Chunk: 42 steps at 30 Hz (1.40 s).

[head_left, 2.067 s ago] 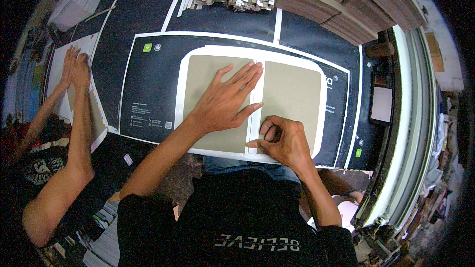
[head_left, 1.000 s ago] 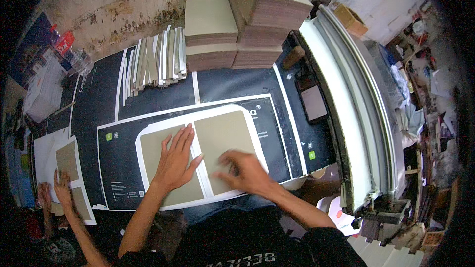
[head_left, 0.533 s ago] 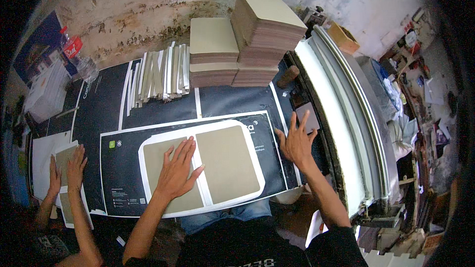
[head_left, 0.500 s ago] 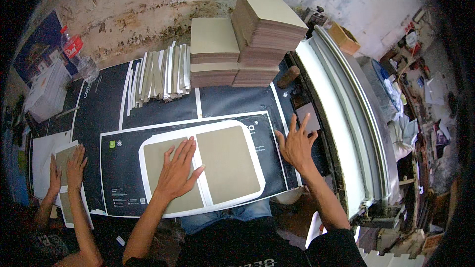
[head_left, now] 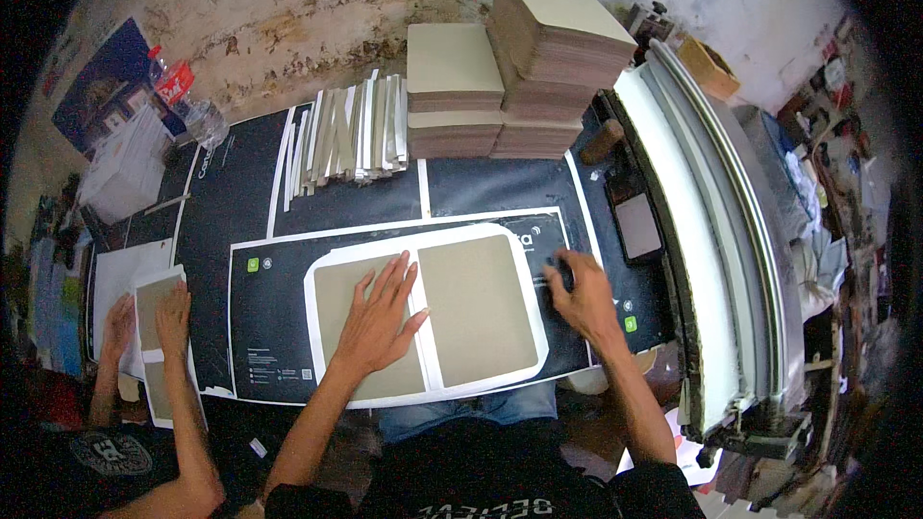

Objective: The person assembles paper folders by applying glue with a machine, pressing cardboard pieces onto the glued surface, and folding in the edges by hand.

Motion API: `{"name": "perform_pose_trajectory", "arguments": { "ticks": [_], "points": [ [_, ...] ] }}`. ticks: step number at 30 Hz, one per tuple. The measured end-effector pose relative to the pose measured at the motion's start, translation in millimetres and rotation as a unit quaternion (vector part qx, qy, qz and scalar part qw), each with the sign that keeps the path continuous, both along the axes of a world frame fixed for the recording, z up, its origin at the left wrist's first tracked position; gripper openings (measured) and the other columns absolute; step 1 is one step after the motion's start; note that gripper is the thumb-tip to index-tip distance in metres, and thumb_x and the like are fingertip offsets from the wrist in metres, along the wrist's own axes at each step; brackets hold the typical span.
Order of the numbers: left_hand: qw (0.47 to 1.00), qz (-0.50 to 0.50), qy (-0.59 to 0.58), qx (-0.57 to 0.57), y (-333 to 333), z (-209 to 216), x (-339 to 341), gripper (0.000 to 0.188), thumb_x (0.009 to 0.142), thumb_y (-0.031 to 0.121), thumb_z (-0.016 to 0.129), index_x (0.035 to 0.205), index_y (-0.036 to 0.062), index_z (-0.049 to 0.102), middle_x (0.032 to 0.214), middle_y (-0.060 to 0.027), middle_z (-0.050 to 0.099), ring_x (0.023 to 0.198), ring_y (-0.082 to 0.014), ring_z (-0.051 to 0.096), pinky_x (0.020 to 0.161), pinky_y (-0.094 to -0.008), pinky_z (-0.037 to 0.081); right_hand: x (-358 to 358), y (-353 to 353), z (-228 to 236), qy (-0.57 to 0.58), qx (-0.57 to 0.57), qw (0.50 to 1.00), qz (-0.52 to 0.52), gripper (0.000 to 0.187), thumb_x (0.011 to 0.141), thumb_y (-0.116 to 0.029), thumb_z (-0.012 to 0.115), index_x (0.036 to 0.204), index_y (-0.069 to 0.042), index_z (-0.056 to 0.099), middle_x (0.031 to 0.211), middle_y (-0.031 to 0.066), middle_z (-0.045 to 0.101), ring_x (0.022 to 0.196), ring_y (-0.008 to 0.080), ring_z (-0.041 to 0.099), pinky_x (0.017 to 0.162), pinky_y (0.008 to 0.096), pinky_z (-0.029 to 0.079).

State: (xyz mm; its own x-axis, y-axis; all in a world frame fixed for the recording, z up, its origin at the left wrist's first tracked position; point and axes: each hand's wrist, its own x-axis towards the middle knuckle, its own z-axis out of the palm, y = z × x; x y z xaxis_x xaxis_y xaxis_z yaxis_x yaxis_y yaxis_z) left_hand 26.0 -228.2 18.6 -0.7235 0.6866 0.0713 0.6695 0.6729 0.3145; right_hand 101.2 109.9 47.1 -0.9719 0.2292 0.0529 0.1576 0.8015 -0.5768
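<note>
On the table in front of me lies a white cover sheet [head_left: 430, 365] with rounded corners, bearing two grey-brown boards side by side. My left hand [head_left: 383, 322] rests on the left board [head_left: 341, 293], its fingers stretched out and slightly spread. The right board [head_left: 481, 308] is uncovered. Just past that board's right edge is my right hand [head_left: 586, 300], over the black table covering. Its fingers are bent and a little blurred, with a dark gap between thumb and forefinger; I make out nothing held there.
At left, another person's hands [head_left: 173, 317] press on a similar boarded sheet [head_left: 154, 327]. Tall board stacks [head_left: 548, 48] and loose strips [head_left: 346, 135] stand at the back, near a plastic bottle [head_left: 178, 91]. A long metal-edged machine [head_left: 711, 192] borders the right side, beside a phone-shaped dark object [head_left: 636, 226].
My right hand has come left toward the sheet, its spread fingers now bent. My left hand stays on the left board. The whole view has shifted a little.
</note>
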Motion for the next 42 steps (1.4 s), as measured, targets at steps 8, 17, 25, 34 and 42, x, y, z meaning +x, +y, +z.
{"name": "perform_pose_trajectory", "arguments": {
  "ticks": [8, 17, 25, 34, 42],
  "points": [
    [0.993, 0.068, 0.01, 0.099, 19, 30, -18, 0.055, 0.091, 0.027, 0.069, 0.138, 0.0033, 0.053, 0.143, -0.019, 0.052, 0.133, -0.0358, 0.045, 0.112, -0.0561, 0.027, -1, -40, -15, 0.063, -0.068, 0.996, 0.013, 0.054, 0.08, -0.022, 0.081, 0.125, 0.001, 0.063, 0.113, 0.0217, 0.06, 0.105, 0.035, 0.062, 0.093, 0.0447, 0.051],
    [0.991, -0.092, -0.03, 0.097, 141, 21, -90, 0.062, 0.075, 0.043, 0.085, 0.118, 0.0053, 0.062, 0.121, -0.0161, 0.054, 0.117, -0.0366, 0.046, 0.099, -0.0499, 0.039, -23, -44, -11, 0.049, -0.049, 0.997, 0.031, 0.076, 0.065, -0.019, 0.083, 0.132, 0.003, 0.055, 0.117, 0.0222, 0.057, 0.113, 0.0386, 0.057, 0.1, 0.0452, 0.048],
    [0.99, -0.128, -0.009, 0.066, 149, 22, -94, 0.058, 0.071, 0.041, 0.088, 0.106, 0.0052, 0.06, 0.114, -0.0138, 0.054, 0.113, -0.0334, 0.046, 0.093, -0.0455, 0.038, -24, -42, -15, 0.045, -0.09, 0.995, 0.022, 0.079, 0.063, -0.019, 0.085, 0.134, 0.001, 0.054, 0.116, 0.0207, 0.057, 0.112, 0.0374, 0.058, 0.099, 0.0445, 0.049],
    [0.984, -0.122, -0.111, 0.071, 150, 17, -105, 0.054, 0.07, 0.037, 0.091, 0.101, 0.0096, 0.055, 0.112, -0.0128, 0.052, 0.113, -0.0339, 0.045, 0.096, -0.0467, 0.038, -25, -40, -16, 0.049, -0.104, 0.993, 0.019, 0.081, 0.063, -0.019, 0.085, 0.135, 0.002, 0.054, 0.115, 0.02, 0.057, 0.11, 0.0352, 0.058, 0.099, 0.0432, 0.049],
    [0.982, -0.142, -0.095, 0.085, 149, 9, -109, 0.053, 0.07, 0.038, 0.091, 0.099, 0.0094, 0.057, 0.112, -0.013, 0.055, 0.111, -0.0344, 0.047, 0.096, -0.0472, 0.039, -26, -37, -10, 0.016, -0.112, 0.993, 0.031, 0.085, 0.064, -0.023, 0.088, 0.137, 0.002, 0.051, 0.124, 0.0232, 0.057, 0.118, 0.0411, 0.056, 0.102, 0.0475, 0.047]
  ]
}}
